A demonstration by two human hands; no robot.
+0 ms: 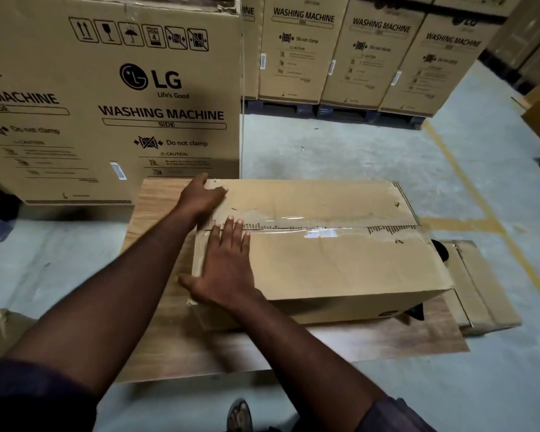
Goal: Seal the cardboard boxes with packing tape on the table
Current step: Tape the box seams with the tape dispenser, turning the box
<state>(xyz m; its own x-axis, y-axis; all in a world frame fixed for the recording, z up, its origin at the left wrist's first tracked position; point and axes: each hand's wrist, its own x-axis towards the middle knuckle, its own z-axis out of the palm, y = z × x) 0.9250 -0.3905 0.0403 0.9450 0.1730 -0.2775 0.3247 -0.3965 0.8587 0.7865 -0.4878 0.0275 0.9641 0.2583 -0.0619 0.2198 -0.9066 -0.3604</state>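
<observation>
- Cardboard box (340,269) lies flat on the low wooden table (169,344), flaps closed.
- Clear tape (293,225) runs along the centre seam.
- Right hand (228,269): palm down, fingers straight and together, pressing the left end of the seam.
- Left hand (201,194): flat on the far-left corner of the top, fingers relaxed, gripping nothing.
- Washing machine cartons (138,98) stand behind the table.
</observation>
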